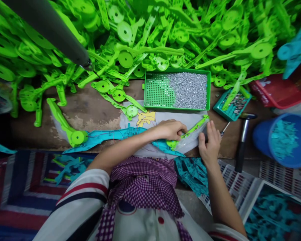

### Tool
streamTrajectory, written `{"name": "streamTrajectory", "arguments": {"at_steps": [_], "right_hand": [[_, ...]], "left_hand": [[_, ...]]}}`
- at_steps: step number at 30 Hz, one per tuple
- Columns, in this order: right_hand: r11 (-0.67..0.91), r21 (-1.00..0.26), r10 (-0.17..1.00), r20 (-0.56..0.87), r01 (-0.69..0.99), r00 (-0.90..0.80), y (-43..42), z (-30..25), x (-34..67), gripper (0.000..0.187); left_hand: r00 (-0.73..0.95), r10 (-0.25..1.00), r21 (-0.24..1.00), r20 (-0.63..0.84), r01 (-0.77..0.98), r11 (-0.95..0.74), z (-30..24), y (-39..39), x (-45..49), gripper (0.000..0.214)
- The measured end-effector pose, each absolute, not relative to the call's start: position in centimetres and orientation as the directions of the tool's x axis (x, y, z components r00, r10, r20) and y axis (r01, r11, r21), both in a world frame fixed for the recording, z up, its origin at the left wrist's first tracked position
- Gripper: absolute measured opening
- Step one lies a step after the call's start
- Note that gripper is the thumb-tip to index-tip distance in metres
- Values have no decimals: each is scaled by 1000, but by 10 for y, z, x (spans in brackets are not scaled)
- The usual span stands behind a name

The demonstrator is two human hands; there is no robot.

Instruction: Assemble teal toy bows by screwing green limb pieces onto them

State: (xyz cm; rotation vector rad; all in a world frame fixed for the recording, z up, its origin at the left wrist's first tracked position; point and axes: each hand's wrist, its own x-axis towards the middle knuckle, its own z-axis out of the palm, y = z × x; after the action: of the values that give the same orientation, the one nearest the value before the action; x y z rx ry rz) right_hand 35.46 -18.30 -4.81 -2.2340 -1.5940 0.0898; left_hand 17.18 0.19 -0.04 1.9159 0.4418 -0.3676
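A long blue plastic frame part (107, 134) lies across the cloth-covered bench edge, with thin wire along it. At its left end a green plastic arm with a round hub (78, 138) is joined. A second green plastic arm (197, 125) slants up from the blue part's right end. My left hand (174, 130) reaches across the blue part, fingers curled together at this right green arm; whatever they pinch is hidden. Beside the arm's upper end, my right hand (210, 142) rests with fingers stretched out, holding nothing visible.
Green plastic arms (125, 31) are heaped along the back. A green basket (157, 107) holds small metal pieces. To the right are a small teal tray (225, 113), a hammer (242, 144), a screwdriver (225, 128), and a blue bucket (262, 139). A grey power tool (62, 31) hangs upper left.
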Motion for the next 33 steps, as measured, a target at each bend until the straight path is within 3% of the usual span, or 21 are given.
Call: {"name": "streamTrajectory", "arguments": {"at_steps": [6, 11, 16, 21, 28, 33], "right_hand": [[-244, -259, 941, 169, 935, 292, -177, -35, 354, 51], [-181, -220, 970, 123, 959, 211, -171, -20, 358, 48], [-252, -391, 950, 73, 885, 303, -178, -33, 362, 52], [-252, -504, 923, 131, 826, 361, -179, -45, 363, 58], [-294, -335, 923, 143, 895, 357, -168, -36, 357, 51], [-229, -191, 956, 139, 954, 258, -160, -19, 358, 47]], "left_hand": [[910, 172, 777, -376, 411, -476, 2, -4, 169, 50], [922, 125, 757, -367, 374, -536, 6, 0, 168, 61], [922, 114, 771, -370, 374, -516, 6, 5, 170, 63], [925, 101, 769, -365, 361, -527, 4, 6, 170, 55], [930, 88, 768, -356, 345, -539, 6, 5, 169, 61], [934, 90, 759, -346, 335, -559, 2, 6, 169, 61]]}}
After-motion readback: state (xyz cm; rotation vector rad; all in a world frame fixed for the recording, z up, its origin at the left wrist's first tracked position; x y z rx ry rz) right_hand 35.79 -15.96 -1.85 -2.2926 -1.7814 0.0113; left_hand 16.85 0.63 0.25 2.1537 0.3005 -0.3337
